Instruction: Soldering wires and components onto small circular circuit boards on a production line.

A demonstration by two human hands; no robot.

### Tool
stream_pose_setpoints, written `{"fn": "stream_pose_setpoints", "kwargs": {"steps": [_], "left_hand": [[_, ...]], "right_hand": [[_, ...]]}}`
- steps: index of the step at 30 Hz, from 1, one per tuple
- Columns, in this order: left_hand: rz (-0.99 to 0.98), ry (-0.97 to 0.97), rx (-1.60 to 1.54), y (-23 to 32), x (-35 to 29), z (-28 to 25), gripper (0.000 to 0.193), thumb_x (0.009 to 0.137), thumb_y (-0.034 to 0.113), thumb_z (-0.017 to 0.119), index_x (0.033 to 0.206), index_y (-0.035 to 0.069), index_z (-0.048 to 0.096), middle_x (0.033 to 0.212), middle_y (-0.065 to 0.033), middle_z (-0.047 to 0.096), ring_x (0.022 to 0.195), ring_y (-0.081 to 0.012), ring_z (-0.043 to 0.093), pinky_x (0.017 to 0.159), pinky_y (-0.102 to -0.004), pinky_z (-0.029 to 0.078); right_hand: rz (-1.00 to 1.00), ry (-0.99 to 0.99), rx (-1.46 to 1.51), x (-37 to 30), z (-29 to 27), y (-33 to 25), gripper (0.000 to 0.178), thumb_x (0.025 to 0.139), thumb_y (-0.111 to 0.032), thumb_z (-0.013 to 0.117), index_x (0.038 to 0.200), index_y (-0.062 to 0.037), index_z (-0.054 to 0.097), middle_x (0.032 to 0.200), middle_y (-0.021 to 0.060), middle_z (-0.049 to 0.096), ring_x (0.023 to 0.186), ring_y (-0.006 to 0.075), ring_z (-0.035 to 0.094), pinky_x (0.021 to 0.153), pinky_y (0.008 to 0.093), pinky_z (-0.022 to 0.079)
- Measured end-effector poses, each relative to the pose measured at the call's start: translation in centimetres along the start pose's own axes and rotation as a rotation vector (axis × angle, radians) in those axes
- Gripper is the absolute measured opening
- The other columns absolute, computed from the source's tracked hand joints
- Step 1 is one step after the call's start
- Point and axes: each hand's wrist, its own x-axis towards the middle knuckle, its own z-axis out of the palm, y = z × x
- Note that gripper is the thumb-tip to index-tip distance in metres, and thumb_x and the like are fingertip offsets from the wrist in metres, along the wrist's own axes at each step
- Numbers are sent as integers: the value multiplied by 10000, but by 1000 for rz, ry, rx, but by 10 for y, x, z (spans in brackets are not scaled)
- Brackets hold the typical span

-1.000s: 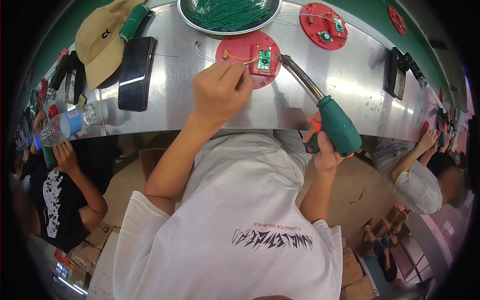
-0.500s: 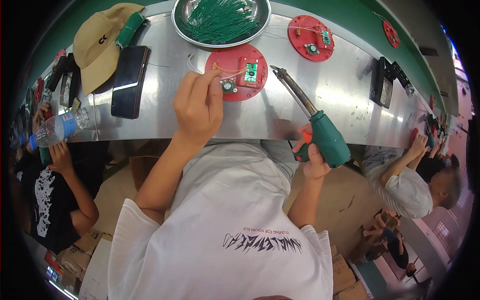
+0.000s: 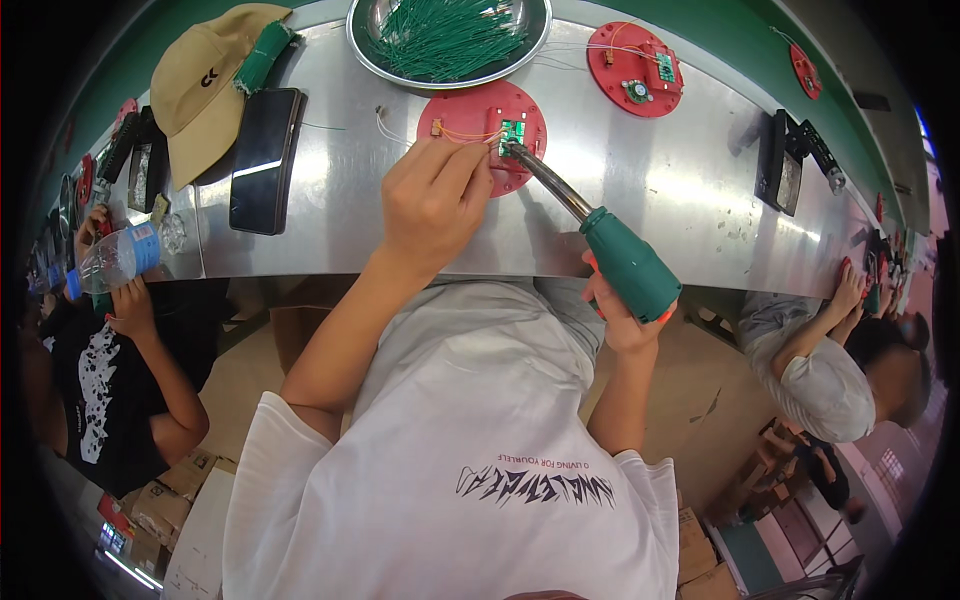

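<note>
My right hand (image 3: 628, 318) is wrapped round the grip of a green soldering iron (image 3: 632, 262), gun-shaped. Its metal tip rests on the small green circuit board (image 3: 513, 132) mounted on a round red plastic disc (image 3: 468, 106). Just left of the tip, my left hand (image 3: 432, 208) pinches a thin wire by the board; the wire's end is hidden by the fingers. Orange and white wires (image 3: 466, 136) run across the disc from a small tan connector (image 3: 437, 127). My left hand covers the disc's lower left part.
Beyond the disc stands a metal bowl (image 3: 356, 52) of green wires. A similar red disc (image 3: 612, 68) lies to the right. On the left are a phone (image 3: 268, 160), a tan cap (image 3: 200, 85) and a bundle of green wires (image 3: 264, 58). Co-workers sit on both sides.
The soldering iron has moved left and its tip has come down onto the circuit board. My left hand has shifted right, closer to the board.
</note>
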Motion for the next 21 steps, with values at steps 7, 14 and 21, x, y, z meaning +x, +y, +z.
{"fn": "stream_pose_setpoints", "kwargs": {"steps": [7, 14, 21], "left_hand": [[26, 15, -6, -4, -2, 2, 167, 702, -42, 732, 853, 12, 687, 799, -76, 636, 670, -258, 604, 572, -366, 496], [34, 31, -5, -6, -3, 4, 166, 702, -40, 733, 852, 16, 686, 799, -75, 634, 674, -259, 610, 578, -365, 499], [36, 17, -1, -3, -4, 2, 170, 710, -39, 737, 861, 23, 689, 805, -76, 636, 672, -258, 609, 577, -364, 497]], "right_hand": [[10, 23, 48, 0, 2, 0, 319, 831, 64, 609, 1147, 102, 633, 986, 209, 703, 600, 181, 636, 518, 285, 485], [151, -6, 153, 6, 2, -14, 347, 870, -2, 605, 1206, 85, 604, 914, 160, 672, 613, 180, 605, 548, 293, 471], [162, 192, 321, 3, -4, -15, 364, 870, -54, 621, 1200, 97, 594, 978, 188, 666, 602, 195, 612, 560, 300, 487]]}}
